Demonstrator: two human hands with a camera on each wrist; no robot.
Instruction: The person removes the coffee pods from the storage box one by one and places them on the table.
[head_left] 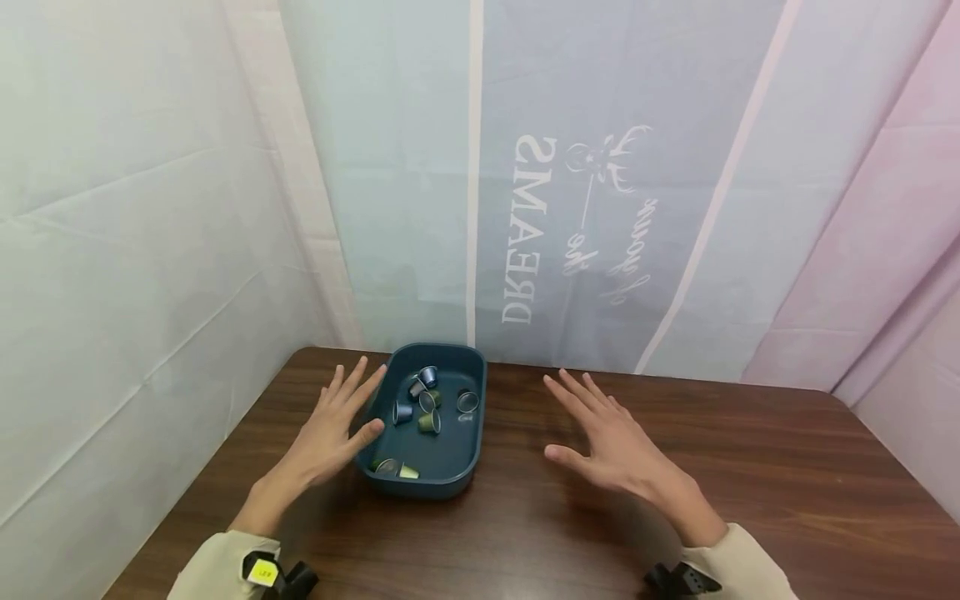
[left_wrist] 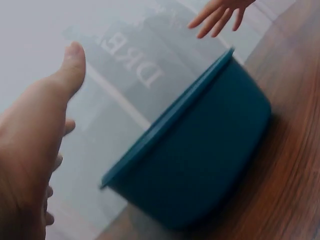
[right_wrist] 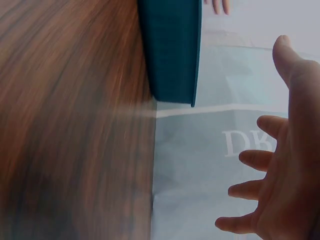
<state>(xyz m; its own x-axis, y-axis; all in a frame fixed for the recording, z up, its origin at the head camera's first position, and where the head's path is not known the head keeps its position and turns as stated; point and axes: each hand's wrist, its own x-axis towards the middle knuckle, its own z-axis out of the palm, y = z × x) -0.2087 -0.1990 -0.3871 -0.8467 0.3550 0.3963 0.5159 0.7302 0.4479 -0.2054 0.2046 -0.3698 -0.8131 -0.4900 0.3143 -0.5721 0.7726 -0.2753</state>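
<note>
A dark teal plastic bin [head_left: 457,490] stands on the table, left of the middle in the head view. Several small coffee capsules lie in it, among them a blue capsule [head_left: 402,412], a green capsule [head_left: 430,422] and a clear-looking one [head_left: 467,402] near the right wall. My left hand [head_left: 330,433] hovers beside the bin's left wall, fingers spread, thumb overlapping the rim in this view. Over the table to the right of the bin, my right hand [head_left: 611,442] is held with its fingers spread and nothing in it.
The dark wood table [head_left: 750,467] extends to the right and towards me. Behind it hangs a pale cloth [head_left: 397,167] with mirrored lettering, right at the table's back edge. A whitish cloth wall [head_left: 135,292] borders the left side.
</note>
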